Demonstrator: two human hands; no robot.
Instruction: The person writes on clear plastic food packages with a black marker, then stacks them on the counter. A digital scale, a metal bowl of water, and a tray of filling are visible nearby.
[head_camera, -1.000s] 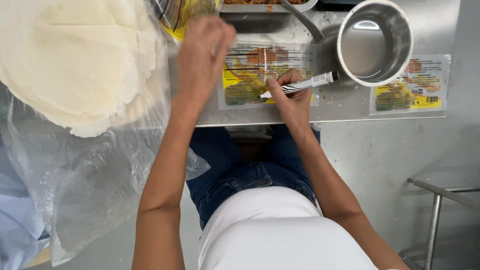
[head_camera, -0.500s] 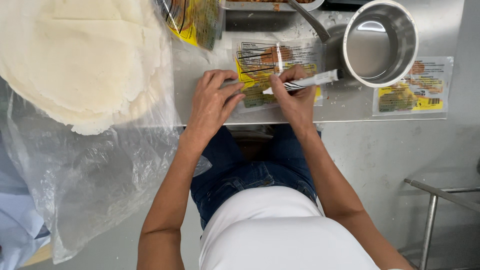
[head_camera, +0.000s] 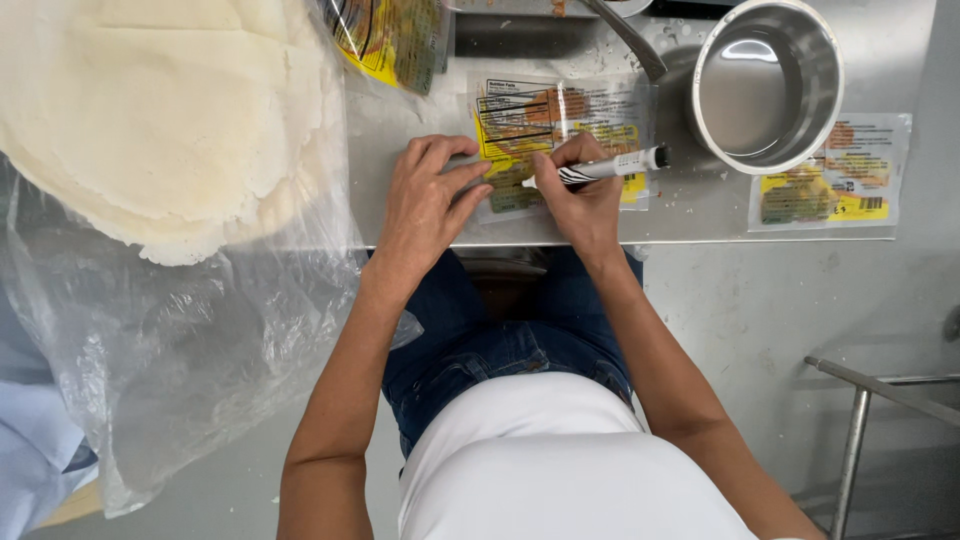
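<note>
A stack of pale round flatbreads (head_camera: 150, 120) fills the far-left part of the view, lying on a loose clear plastic bag (head_camera: 180, 350) that hangs down over the worktop's near edge. Just right of the stack, at the worktop's far edge, sits a crumpled yellow printed wrapper (head_camera: 395, 40).

The left hand (head_camera: 425, 205) lies flat and mostly open on the steel worktop (head_camera: 700, 205) near its front edge, palm down, its fingertips pressing the left side of a clear printed packet (head_camera: 560, 125) and holding nothing else. The packet lies flat about midway along the front edge, a little back from it, with yellow and orange printing and a panel of black text.

The right hand (head_camera: 580, 200) is curled closed around a white marker pen (head_camera: 600, 168) with a black striped grip. The pen lies nearly level, its tip pointing left and touching the packet's lower middle, its cap end pointing right toward the pot.

Further right stands a round steel pot (head_camera: 765, 85), empty and shiny inside, with a long handle (head_camera: 625, 40) angling up to the far edge. Beside it, near the worktop's right front corner, lies a second flat printed packet (head_camera: 830, 175), partly under the pot's rim. Below the worktop, a metal rail (head_camera: 880, 390) shows at the lower right.
</note>
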